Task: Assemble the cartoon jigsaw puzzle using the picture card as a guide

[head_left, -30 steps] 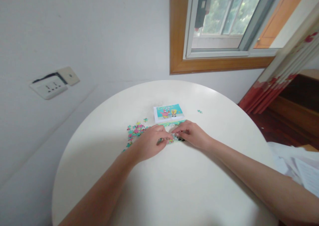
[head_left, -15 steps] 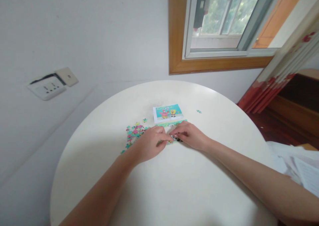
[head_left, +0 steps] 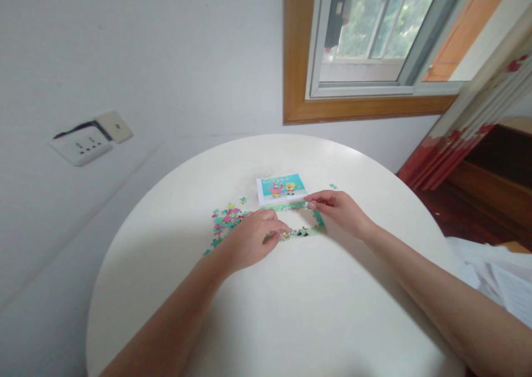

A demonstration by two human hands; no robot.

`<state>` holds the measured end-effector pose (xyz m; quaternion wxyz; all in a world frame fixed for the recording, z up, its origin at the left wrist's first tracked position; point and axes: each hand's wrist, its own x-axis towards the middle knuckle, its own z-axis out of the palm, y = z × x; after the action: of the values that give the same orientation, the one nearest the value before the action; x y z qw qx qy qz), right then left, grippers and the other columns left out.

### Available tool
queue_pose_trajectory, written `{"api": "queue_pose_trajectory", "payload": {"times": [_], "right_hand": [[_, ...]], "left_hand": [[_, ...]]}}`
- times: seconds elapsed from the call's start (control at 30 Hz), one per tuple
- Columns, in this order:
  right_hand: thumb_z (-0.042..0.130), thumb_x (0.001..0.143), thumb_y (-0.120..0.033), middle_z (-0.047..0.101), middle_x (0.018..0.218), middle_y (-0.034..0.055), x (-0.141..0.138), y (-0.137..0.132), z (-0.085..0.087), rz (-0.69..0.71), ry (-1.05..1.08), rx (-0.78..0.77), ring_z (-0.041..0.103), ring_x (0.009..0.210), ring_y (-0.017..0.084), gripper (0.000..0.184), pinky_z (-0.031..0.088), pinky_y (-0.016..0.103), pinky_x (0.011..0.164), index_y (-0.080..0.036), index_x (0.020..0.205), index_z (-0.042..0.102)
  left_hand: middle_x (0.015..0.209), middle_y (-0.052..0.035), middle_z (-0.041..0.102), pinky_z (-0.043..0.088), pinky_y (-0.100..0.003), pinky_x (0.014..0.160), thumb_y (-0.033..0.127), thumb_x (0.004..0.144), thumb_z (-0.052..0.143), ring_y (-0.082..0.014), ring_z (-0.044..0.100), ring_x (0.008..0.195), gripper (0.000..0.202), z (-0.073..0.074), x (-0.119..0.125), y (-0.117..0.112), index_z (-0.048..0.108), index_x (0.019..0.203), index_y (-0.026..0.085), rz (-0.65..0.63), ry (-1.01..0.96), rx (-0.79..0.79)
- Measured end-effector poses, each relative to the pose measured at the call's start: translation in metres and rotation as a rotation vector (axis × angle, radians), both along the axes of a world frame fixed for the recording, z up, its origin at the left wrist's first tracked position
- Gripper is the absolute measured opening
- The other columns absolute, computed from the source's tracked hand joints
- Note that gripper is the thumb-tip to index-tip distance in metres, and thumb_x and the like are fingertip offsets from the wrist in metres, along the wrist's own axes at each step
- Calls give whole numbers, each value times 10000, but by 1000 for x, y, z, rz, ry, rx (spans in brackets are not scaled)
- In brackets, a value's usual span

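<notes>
Loosely curled, the left hand [head_left: 251, 237] lies palm-down, its thumb and forefinger close together on the near left corner of the puzzle frame [head_left: 306, 232]; whether they pinch a piece I cannot tell. The right hand [head_left: 341, 210] reaches forward, fingers relaxed and unclosed, their tips touching the frame's far right corner, beside the picture card [head_left: 281, 187] on the round table [head_left: 291, 310]

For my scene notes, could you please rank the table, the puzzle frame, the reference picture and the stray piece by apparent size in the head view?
1. table, by far the largest.
2. puzzle frame and reference picture: about alike, and the frame is partly covered, so they are left unranked.
3. stray piece, the smallest.
</notes>
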<state>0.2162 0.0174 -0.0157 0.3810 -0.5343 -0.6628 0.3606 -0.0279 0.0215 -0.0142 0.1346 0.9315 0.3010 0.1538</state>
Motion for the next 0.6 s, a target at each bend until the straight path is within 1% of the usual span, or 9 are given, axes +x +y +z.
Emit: {"api": "queue_pose_trajectory", "payload": {"times": [0.07, 0.13, 0.27, 0.43, 0.6], "right_hand": [[618, 755, -339, 703, 840, 47, 9, -2, 5, 79, 52, -111, 599, 762, 154, 265, 453, 291, 747, -152, 921, 706], [629, 736, -329, 691, 798, 30, 15, -7, 10, 166, 60, -213, 594, 744, 145, 230, 453, 287, 743, -157, 868, 706], [603, 727, -275, 642, 709, 9, 22, -14, 17, 271, -15, -320, 551, 670, 122, 188, 434, 262, 670, -155, 827, 707], [584, 712, -249, 598, 664, -7, 28, -13, 17, 304, -64, -377, 513, 627, 111, 183, 410, 243, 628, -156, 828, 692], [574, 727, -257, 622, 707, 2, 29, -10, 12, 294, -97, -348, 530, 646, 118, 195, 421, 252, 651, -160, 855, 685]], "left_hand": [[896, -53, 601, 412, -287, 777, 149, 860, 474, -178, 547, 877, 266, 0, -1, 1, 674, 1022, 219, 3, -23, -1], [897, -56, 603, 417, -287, 781, 144, 857, 475, -180, 548, 878, 253, 0, -1, 1, 674, 1001, 206, 9, -27, -7], [889, -46, 604, 417, -284, 782, 155, 851, 500, -177, 546, 870, 226, -2, 1, 0, 673, 983, 215, 5, -18, -16], [905, -38, 608, 409, -282, 799, 179, 865, 504, -174, 542, 887, 208, -5, 5, 0, 671, 980, 228, -10, -1, -9], [906, -41, 604, 408, -276, 796, 186, 869, 500, -175, 539, 899, 207, -4, 5, 0, 667, 985, 227, -12, 4, -12]]}}
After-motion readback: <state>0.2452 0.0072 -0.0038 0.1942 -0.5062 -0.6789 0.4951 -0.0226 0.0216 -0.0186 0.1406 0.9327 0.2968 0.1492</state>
